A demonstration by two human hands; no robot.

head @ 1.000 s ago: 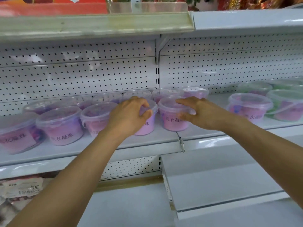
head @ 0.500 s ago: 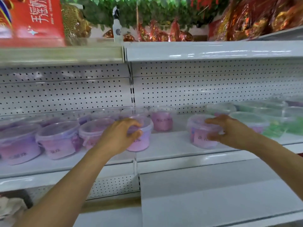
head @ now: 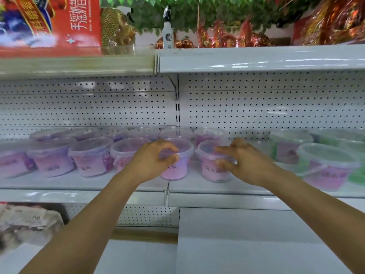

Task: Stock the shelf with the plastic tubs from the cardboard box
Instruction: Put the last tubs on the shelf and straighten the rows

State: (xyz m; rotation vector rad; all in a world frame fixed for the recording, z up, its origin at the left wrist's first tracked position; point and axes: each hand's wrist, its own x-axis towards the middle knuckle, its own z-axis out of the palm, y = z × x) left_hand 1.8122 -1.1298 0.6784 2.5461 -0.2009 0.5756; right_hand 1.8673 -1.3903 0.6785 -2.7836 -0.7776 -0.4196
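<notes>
Clear plastic tubs with pink-purple contents stand in two rows on the white shelf (head: 197, 186). My left hand (head: 152, 161) grips a front-row pink tub (head: 181, 165) by its lidded rim, thumb and fingers curled round it. Just to its right stands a second pink tub (head: 214, 171) with black characters on its label, and my right hand (head: 243, 161) holds it at the rim, fingers over the lid and thumb on the side. More pink tubs (head: 90, 157) line the shelf to the left. The cardboard box is out of view.
Green-filled tubs (head: 327, 167) stand at the right of the shelf. A pegboard back wall (head: 256, 107) rises behind. The upper shelf (head: 256, 58) carries a red gift box (head: 59, 22) and foil-wrapped goods. Lower shelves (head: 256, 234) project below; packaged goods (head: 27, 222) lie lower left.
My right hand has brought its pink tub leftwards, close beside the tub under my left hand. The left hand has stayed on its tub. The camera has tilted further up.
</notes>
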